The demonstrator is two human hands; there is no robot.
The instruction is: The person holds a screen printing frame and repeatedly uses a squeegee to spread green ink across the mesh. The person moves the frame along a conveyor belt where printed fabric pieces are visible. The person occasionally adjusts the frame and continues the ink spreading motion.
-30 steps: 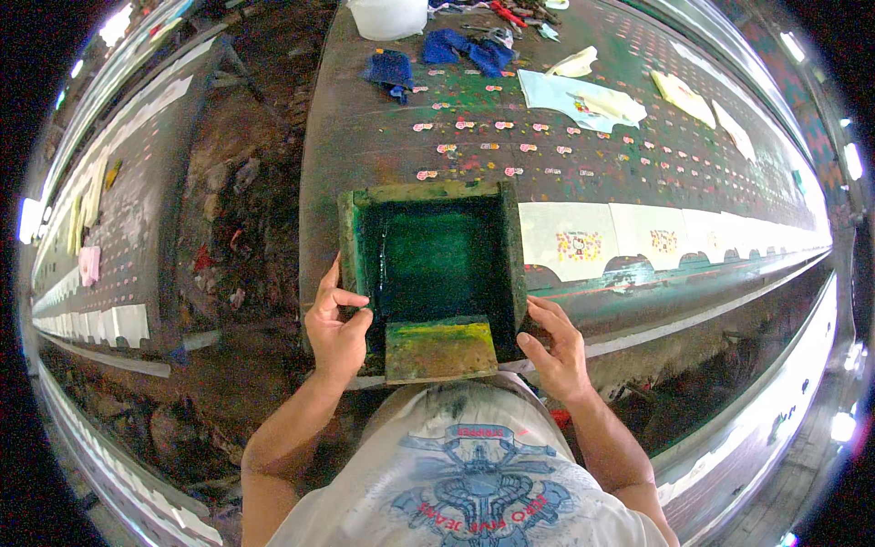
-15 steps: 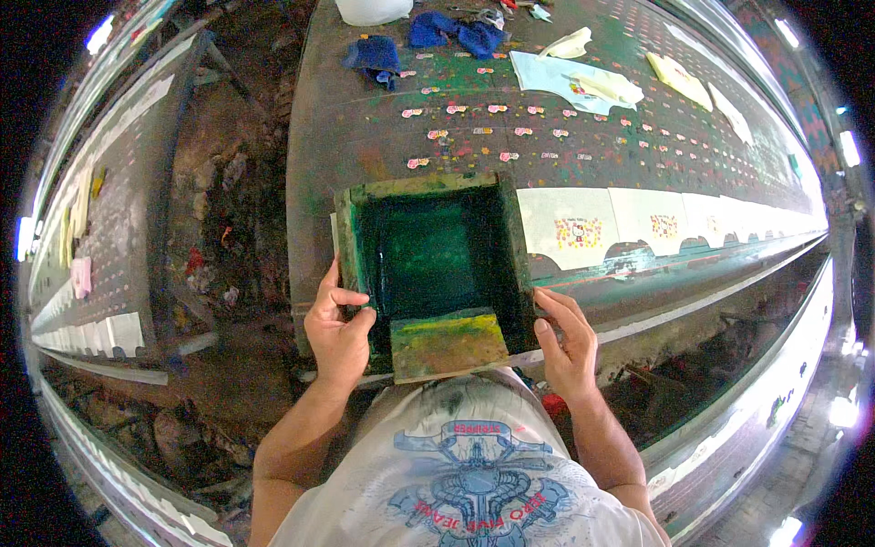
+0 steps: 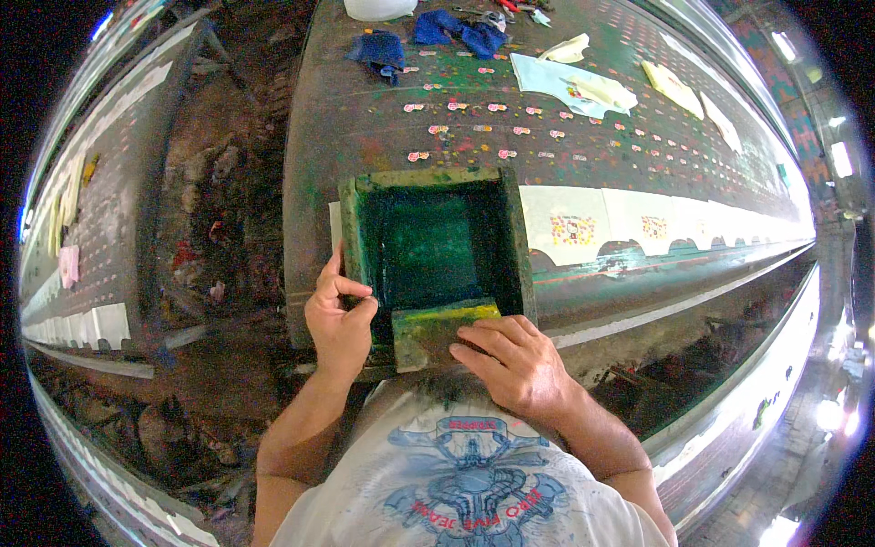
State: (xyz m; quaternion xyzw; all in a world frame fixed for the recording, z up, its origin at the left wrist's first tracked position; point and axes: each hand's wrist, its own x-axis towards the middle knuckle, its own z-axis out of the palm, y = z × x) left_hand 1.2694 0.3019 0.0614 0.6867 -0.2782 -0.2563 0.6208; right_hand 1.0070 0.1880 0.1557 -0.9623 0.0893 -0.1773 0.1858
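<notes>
At table [image 3: 333, 137], half-curled hands [image 3: 342, 328] [image 3: 521, 366] touch frame [image 3: 428, 179], board [image 3: 422, 343].

frame [image 3: 428, 178] at near edge of table [image 3: 319, 128], board [image 3: 424, 342] at frame's near end, cloth panels [image 3: 565, 205] to right, rags [image 3: 376, 50] beyond

Left hand [image 3: 340, 326] has the left wall of a green-stained frame [image 3: 427, 179] pinched, right at the near-left corner of this long dark table [image 3: 333, 128]. The right hand [image 3: 518, 365] has its fingers laid over a paint-smudged board [image 3: 422, 341] at the frame's near end. Printed white fabric pieces [image 3: 565, 219] run along the table's near edge, and blue rags [image 3: 378, 53] sit way up by its left edge.
</notes>
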